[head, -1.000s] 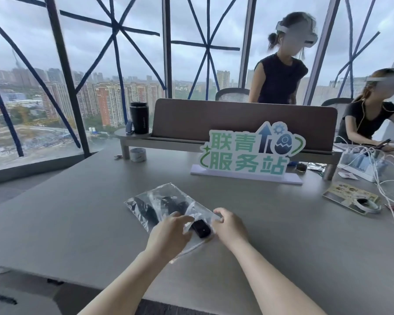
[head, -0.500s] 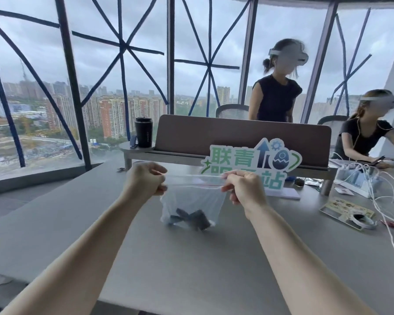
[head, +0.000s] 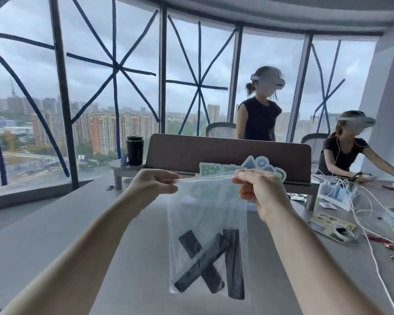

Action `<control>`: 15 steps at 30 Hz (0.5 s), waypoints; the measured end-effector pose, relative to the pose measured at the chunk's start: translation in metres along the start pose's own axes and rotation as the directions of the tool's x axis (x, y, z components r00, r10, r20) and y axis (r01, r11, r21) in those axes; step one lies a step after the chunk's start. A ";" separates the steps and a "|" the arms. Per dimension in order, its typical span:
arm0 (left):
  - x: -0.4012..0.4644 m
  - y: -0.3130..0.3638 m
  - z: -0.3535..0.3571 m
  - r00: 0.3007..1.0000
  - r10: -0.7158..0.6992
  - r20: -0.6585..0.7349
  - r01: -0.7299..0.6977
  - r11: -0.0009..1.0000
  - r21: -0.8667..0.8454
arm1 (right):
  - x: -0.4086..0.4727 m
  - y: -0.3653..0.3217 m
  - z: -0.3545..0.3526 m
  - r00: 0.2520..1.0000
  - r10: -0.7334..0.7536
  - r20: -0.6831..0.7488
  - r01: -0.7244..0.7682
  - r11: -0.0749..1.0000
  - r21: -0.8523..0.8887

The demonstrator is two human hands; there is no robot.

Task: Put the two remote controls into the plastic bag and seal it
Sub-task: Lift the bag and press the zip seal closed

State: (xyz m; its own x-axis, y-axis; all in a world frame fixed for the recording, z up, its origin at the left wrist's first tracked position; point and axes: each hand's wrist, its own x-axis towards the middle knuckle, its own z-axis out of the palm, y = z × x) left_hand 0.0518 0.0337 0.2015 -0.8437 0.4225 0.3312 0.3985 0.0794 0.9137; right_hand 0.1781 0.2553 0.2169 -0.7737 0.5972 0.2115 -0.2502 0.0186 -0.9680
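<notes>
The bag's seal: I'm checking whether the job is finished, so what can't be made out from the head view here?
- Zip strip of the plastic bag: too thin and clear to tell whether it is pressed shut.
- Its top corners: covered by the left hand and right hand.
- Dark items in the bag: three bars seem to show, blurred by film, so the count of remotes is unsure.
- Green sign: mostly hidden behind bag and hands.

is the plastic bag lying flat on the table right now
No, the plastic bag hangs upright above the table, its top edge pinched by the left hand and right hand.
</notes>
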 end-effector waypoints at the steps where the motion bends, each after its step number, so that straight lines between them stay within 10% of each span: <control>1: -0.003 -0.005 0.005 1.000 0.014 -0.026 -0.013 0.999 0.047 | -0.002 0.001 -0.003 1.000 0.002 0.004 -0.002 1.000 0.003; 10: -0.005 -0.009 0.030 0.977 0.036 -0.209 -0.031 0.999 0.027 | -0.007 -0.002 -0.030 0.989 -0.101 -0.111 0.092 0.992 -0.081; 15: -0.006 0.008 0.053 0.989 0.028 -0.146 -0.035 0.998 -0.048 | -0.011 -0.003 -0.032 0.900 -0.422 -0.110 0.251 0.706 -0.662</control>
State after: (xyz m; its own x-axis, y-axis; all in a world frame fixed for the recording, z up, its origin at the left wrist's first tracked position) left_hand 0.0795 0.0792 0.1946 -0.8756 0.2885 0.3874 0.4103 0.0210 0.9117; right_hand 0.2055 0.2742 0.2135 -0.5267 0.6174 0.5843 0.0145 0.6938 -0.7200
